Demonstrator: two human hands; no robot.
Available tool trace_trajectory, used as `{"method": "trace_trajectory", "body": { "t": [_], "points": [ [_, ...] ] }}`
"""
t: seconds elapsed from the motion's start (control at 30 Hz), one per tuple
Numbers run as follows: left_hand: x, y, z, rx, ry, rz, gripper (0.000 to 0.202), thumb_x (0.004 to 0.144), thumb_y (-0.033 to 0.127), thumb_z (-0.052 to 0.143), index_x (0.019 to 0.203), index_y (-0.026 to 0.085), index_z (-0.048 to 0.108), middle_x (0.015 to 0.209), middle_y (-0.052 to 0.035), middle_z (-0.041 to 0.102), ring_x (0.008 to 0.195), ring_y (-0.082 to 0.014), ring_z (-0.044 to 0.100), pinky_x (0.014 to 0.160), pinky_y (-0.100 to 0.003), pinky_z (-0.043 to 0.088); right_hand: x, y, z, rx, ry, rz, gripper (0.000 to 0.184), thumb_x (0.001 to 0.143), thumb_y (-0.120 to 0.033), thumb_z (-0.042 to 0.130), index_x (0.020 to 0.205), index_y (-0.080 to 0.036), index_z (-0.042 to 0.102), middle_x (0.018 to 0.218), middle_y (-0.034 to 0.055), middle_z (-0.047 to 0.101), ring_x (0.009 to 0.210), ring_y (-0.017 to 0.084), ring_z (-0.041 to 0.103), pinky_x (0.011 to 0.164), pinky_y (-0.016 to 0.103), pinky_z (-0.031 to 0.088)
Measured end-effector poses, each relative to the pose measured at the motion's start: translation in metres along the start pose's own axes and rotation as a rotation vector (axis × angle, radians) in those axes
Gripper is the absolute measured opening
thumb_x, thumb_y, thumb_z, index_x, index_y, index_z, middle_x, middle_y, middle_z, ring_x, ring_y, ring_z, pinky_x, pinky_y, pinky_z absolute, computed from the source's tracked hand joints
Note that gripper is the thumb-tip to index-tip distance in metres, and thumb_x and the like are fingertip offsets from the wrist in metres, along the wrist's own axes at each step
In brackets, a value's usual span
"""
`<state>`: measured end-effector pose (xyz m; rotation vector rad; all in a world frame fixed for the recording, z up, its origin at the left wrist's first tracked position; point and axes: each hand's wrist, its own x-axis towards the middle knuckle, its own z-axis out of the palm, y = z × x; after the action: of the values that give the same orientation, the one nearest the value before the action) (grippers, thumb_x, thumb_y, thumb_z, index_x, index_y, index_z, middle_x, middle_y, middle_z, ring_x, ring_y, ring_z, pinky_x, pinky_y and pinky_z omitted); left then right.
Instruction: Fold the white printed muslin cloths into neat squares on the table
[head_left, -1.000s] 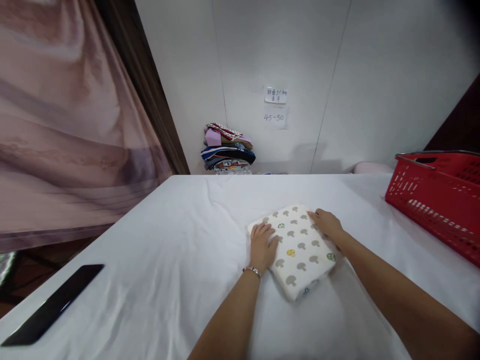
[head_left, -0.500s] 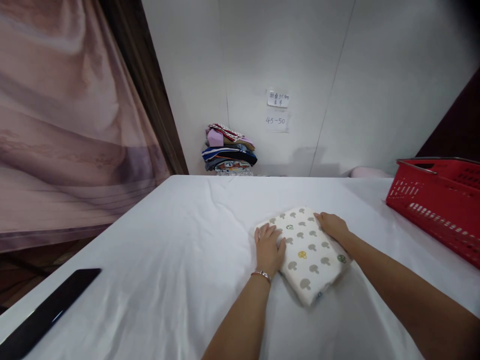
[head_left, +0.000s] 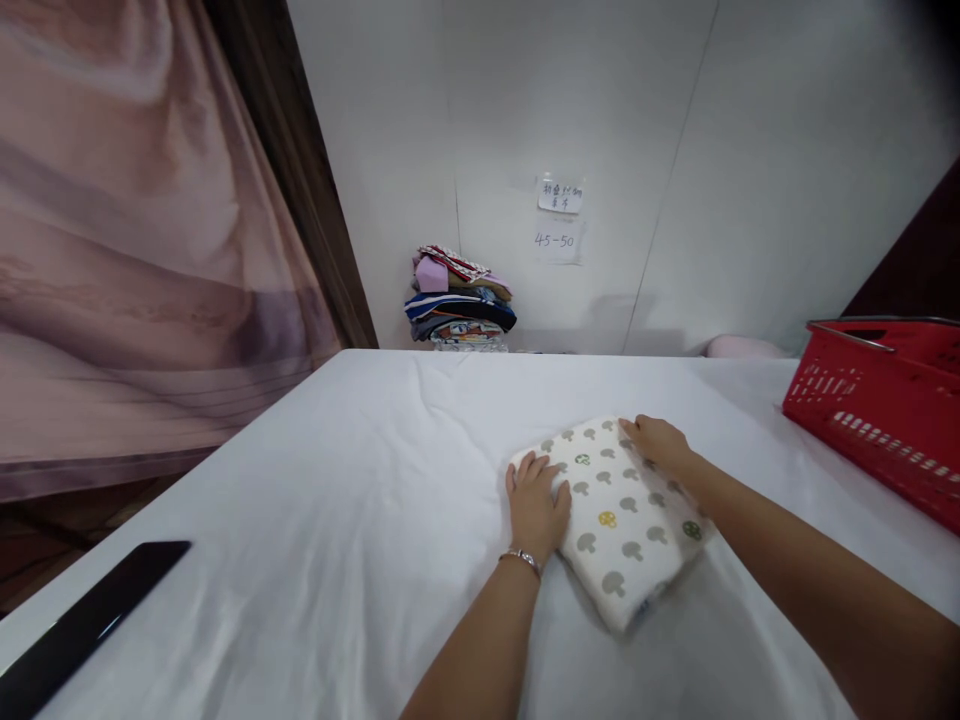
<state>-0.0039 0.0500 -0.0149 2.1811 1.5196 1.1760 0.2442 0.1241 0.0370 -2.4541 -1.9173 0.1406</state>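
A folded white cloth point(head_left: 619, 515) printed with grey mushrooms lies slantwise on the white-covered table, with a few green and yellow mushrooms among the grey ones. My left hand point(head_left: 537, 505) rests on its left corner, fingers spread and flat against the fabric; a bracelet circles that wrist. At the far right corner, my right hand point(head_left: 658, 446) has its fingers curled over the edge of the cloth, pinching it. The right fingertips are partly hidden. The cloth's near corner looks slightly blurred.
A red plastic basket point(head_left: 885, 400) with a metal handle stands at the table's right edge. Near the left edge lies a flat black object point(head_left: 90, 630). Beyond the table is a stack of folded fabrics point(head_left: 460, 300). A pink curtain point(head_left: 135, 250) hangs at left.
My right hand has shifted slightly left and farther away along the cloth's edge. The near corner of the cloth sits a little closer to me. My left hand stays on the left corner.
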Motion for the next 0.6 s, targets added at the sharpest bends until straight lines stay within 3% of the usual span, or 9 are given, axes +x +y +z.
{"method": "trace_trajectory", "body": {
  "t": [0.23,0.43,0.53,0.6],
  "points": [
    [0.000,0.003,-0.001,0.026,-0.031,0.006,0.025,0.081,0.026,0.051,0.105,0.028,0.059,0.120,-0.0019,0.056,0.123,-0.0234,0.038,0.107,-0.052,0.015,0.009,0.003,0.020,0.013,-0.001,0.007,0.057,0.091,-0.050,0.016,0.101,-0.014,0.058,0.099,0.0156,0.063,0.092,0.026,0.059,0.074,0.036,0.042],
    [0.001,0.003,0.001,0.039,-0.030,-0.005,0.024,0.081,0.026,0.052,0.104,0.027,0.059,0.120,-0.0017,0.056,0.123,-0.0229,0.038,0.107,-0.051,0.016,0.011,0.005,0.014,0.003,-0.011,-0.043,0.054,0.091,-0.049,0.018,0.099,-0.016,0.061,0.097,0.0152,0.063,0.093,0.026,0.058,0.076,0.038,0.042],
    [0.001,0.003,0.001,0.043,-0.028,-0.010,0.024,0.081,0.026,0.051,0.104,0.027,0.060,0.120,-0.0019,0.056,0.123,-0.0233,0.038,0.107,-0.051,0.017,0.001,0.000,0.009,-0.015,0.078,-0.110,0.048,0.090,-0.045,0.024,0.117,-0.016,0.052,0.123,0.0160,0.051,0.115,0.028,0.045,0.090,0.041,0.036],
    [0.001,0.004,0.000,0.046,-0.030,-0.010,0.024,0.081,0.025,0.052,0.103,0.027,0.060,0.120,-0.0016,0.056,0.123,-0.0232,0.038,0.107,-0.051,0.017,-0.007,-0.003,0.011,-0.029,0.195,-0.278,0.050,0.090,-0.044,0.028,0.131,-0.018,0.039,0.141,0.0122,0.032,0.130,0.026,0.025,0.102,0.041,0.024]
  ]
}}
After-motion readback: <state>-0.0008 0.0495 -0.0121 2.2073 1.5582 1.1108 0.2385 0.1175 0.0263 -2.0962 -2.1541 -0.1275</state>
